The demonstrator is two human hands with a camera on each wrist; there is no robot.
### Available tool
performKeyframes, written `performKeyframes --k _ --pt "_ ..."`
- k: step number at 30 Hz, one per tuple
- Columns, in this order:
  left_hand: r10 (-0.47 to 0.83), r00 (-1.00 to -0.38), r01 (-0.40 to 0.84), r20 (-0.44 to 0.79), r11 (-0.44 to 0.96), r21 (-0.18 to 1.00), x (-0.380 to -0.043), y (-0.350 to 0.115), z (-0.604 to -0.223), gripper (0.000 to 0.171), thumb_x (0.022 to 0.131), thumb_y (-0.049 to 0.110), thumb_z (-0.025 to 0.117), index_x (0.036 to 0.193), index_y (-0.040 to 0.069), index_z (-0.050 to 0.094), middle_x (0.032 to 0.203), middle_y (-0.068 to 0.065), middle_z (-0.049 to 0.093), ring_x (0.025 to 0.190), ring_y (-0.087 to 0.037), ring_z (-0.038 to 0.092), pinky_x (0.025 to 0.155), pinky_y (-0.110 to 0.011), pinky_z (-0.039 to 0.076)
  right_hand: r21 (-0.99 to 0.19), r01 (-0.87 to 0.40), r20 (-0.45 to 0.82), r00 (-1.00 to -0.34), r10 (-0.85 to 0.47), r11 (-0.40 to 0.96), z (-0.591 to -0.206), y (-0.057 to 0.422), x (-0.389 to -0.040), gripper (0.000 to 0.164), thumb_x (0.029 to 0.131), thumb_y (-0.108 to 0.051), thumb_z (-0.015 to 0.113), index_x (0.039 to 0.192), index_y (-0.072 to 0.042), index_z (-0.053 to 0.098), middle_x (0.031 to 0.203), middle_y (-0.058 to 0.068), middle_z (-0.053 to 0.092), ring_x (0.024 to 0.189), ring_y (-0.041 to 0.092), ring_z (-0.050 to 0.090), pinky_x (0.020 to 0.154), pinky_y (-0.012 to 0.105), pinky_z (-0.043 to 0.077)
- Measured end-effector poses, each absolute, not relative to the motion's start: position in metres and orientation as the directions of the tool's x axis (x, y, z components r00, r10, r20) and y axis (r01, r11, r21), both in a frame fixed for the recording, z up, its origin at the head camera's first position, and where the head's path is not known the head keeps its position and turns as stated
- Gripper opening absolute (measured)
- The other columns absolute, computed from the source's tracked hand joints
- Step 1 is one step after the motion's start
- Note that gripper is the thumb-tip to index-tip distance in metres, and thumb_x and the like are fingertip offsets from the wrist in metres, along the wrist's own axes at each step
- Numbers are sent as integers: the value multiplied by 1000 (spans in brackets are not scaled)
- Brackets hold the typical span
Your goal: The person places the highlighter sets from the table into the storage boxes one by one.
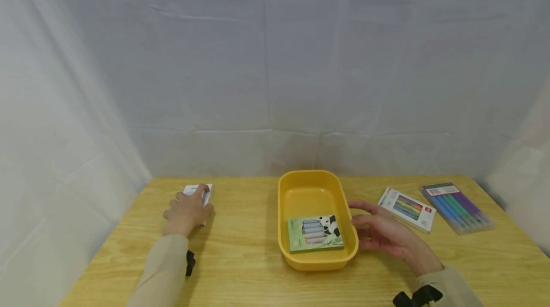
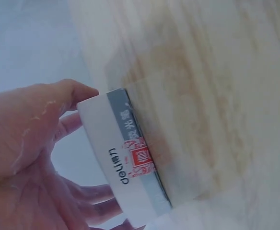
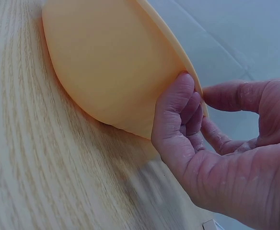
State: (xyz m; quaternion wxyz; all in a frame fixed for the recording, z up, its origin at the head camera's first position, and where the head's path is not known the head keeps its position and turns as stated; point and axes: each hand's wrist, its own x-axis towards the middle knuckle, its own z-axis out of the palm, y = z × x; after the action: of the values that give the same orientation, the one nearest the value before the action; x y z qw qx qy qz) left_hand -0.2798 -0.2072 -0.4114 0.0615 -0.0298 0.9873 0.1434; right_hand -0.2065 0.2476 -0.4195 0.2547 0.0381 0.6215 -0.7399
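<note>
My left hand [image 1: 187, 211] grips a small white and grey box [image 2: 116, 158] of deli highlighters at the left of the table, thumb at one end and fingers at the other. My right hand [image 1: 388, 235] holds the right side of a yellow plastic basin [image 1: 312, 266], with curled fingers [image 3: 176, 108] against its outer wall and other fingertips at the rim. Inside the basin, toward its near end, lies a green box [image 1: 315, 234] with a panda and pastel pens printed on it.
Right of the basin lie a white box [image 1: 408, 209] with a window of coloured sticks and a clear pack [image 1: 458, 208] of blue, green and purple pens. The wooden table [image 1: 245, 230] ends at a white curtain [image 1: 258, 82] behind and at the sides.
</note>
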Motion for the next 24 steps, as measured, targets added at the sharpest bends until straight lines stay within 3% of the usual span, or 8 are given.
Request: performKeyframes --k 24 --pt "-73 -997 -71 -3 948 309 -282 -213 -424 57 95 37 61 145 15 47 123 -46 45 108 -62 49 76 -77 44 -900 421 -360 -866 -347 -115 -419 248 -206 71 99 -13 58 159 -5 20 125 13 65 101 21 70 84 41 63"
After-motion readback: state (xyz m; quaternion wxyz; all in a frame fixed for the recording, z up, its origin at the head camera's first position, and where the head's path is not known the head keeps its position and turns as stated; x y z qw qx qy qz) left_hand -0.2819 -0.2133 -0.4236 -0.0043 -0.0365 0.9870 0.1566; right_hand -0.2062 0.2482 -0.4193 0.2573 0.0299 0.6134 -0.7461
